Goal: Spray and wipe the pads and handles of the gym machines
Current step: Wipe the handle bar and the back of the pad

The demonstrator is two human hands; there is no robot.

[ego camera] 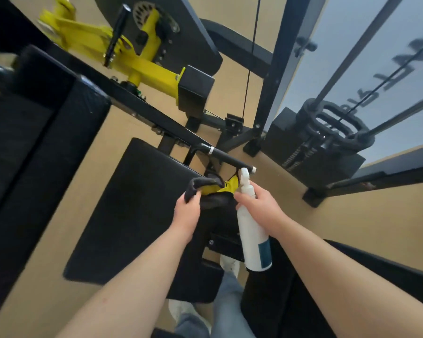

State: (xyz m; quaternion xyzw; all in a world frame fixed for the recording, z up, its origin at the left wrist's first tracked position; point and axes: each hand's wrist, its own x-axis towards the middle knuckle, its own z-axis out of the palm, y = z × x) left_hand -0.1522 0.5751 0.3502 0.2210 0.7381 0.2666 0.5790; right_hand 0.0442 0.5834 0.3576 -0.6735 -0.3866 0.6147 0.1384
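**Cloth in my left, bottle in my right, at the handle bar**

My left hand (188, 212) is curled round a dark, soft cloth (194, 187). It is bunched in folds over a glossy yellow metal part (221, 189), just off the far right corner of the seat pad (132, 206). That pad is a flat black rectangle with a fine-grained, leathery surface.

My right hand (260, 206) grips the neck of a white plastic spray bottle (253, 240). The bottle is a smooth cylinder with a dark teal label patch low on its side. Its nozzle head sits just beside the capped end of the handle bar (230, 161), a round matte black tube with a bright silver ring at its inner end.

Beyond it to the right stands the black weight stack (322, 154) with slim guide rods. At the far left, a boxy yellow lever arm (142, 67) crosses the frame.
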